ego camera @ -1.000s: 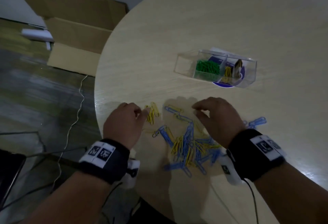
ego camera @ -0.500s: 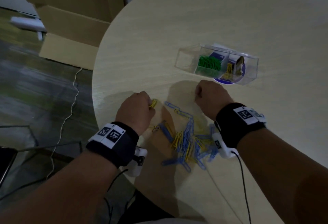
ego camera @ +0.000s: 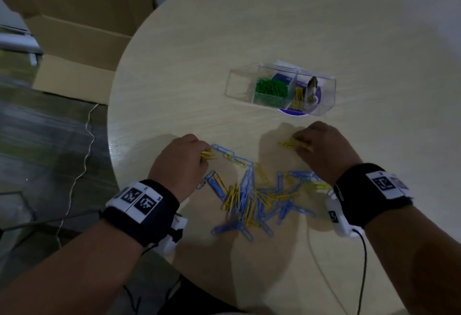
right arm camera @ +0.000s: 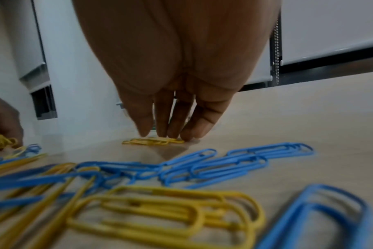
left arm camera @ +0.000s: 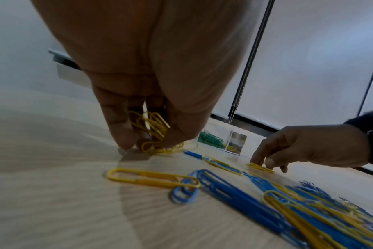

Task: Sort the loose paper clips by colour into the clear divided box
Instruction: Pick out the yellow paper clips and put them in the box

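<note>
A loose pile of blue and yellow paper clips lies on the round table near me. My left hand, at the pile's left end, grips a bunch of yellow clips with curled fingers, its tips touching the table. My right hand is beyond the pile with straight fingers pressing on a few yellow clips lying flat. The clear divided box stands farther back. Its left compartment looks empty, green clips fill the middle one, and a few yellow clips sit in the right one.
The table edge curves past my left hand. An open cardboard box and a white cable are on the floor to the left. A chain of blue clips runs between my hands. A wrist camera cable trails near the front edge.
My right hand has left the pile and moved towards the box; its fingertips now rest on yellow clips on the table. My left hand has kept hold of its yellow bunch.
</note>
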`<action>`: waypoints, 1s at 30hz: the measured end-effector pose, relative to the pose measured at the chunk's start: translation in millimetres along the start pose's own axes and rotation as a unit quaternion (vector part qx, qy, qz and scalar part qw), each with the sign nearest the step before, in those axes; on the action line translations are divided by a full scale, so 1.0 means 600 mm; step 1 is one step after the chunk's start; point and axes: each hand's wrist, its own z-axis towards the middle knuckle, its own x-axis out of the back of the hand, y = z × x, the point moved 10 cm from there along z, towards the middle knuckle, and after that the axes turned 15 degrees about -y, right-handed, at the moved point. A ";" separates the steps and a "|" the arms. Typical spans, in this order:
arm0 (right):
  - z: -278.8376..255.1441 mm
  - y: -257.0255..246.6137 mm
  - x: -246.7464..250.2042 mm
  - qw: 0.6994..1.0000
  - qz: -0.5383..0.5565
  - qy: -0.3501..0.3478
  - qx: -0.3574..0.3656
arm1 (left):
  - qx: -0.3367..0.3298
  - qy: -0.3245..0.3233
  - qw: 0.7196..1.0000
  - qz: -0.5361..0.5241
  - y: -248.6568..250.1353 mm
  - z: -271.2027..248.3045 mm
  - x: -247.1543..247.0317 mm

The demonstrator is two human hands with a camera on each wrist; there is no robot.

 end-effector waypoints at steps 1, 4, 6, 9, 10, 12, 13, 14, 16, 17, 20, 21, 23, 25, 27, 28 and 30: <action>-0.002 -0.006 -0.005 1.000 -0.015 -0.009 0.010 | -0.003 -0.003 1.000 0.009 0.003 -0.002 -0.001; -0.012 -0.029 -0.010 0.999 -0.043 -0.010 0.030 | -0.016 -0.007 0.999 0.032 0.011 -0.008 -0.010; -0.013 -0.038 -0.014 0.999 -0.038 -0.017 0.033 | -0.022 -0.003 0.998 0.054 0.011 -0.010 -0.015; -0.006 -0.030 -0.026 0.999 -0.007 -0.044 -0.004 | -0.029 -0.006 0.997 0.074 0.008 -0.011 -0.019; -0.004 -0.024 -0.028 0.998 0.009 -0.050 -0.022 | -0.024 -0.011 0.997 0.077 0.006 -0.011 -0.019; -0.004 -0.019 -0.033 0.997 0.030 -0.062 -0.041 | -0.008 -0.017 0.995 0.099 0.002 -0.012 -0.020; -0.005 -0.020 -0.034 0.997 0.030 -0.066 -0.040 | -0.004 -0.016 0.993 0.114 0.001 -0.013 -0.018; -0.006 -0.022 -0.036 0.996 0.027 -0.071 -0.038 | -0.003 -0.014 0.991 0.132 0.003 -0.014 -0.017; -0.009 -0.022 -0.037 0.997 0.022 -0.073 -0.035 | -0.007 -0.015 0.982 0.189 0.012 -0.013 -0.015; -0.011 -0.022 -0.038 0.997 0.020 -0.070 -0.033 | -0.009 -0.019 0.974 0.226 0.018 -0.012 -0.016; -0.016 -0.020 -0.036 0.998 0.020 -0.058 -0.030 | -0.034 -0.020 0.958 0.284 0.039 -0.009 -0.015; -0.019 -0.018 -0.034 0.998 0.027 -0.054 -0.030 | -0.039 -0.022 0.960 0.278 0.043 -0.006 -0.012; -0.030 -0.011 -0.022 0.998 0.053 -0.032 -0.033 | -0.042 -0.012 0.975 0.216 0.053 0.001 0.003; -0.046 0.005 -0.001 0.994 0.098 0.012 -0.040 | -0.045 0.025 0.995 0.091 0.075 0.011 0.039; -0.061 0.027 0.019 0.988 0.140 0.049 -0.053 | -0.054 0.035 0.996 -0.061 0.107 0.034 0.074; -0.068 0.035 0.028 0.985 0.151 0.062 -0.056 | -0.060 0.045 0.988 -0.132 0.124 0.050 0.090; -0.079 0.049 0.044 0.982 0.157 0.088 -0.057 | -0.071 0.080 0.969 -0.222 0.159 0.085 0.121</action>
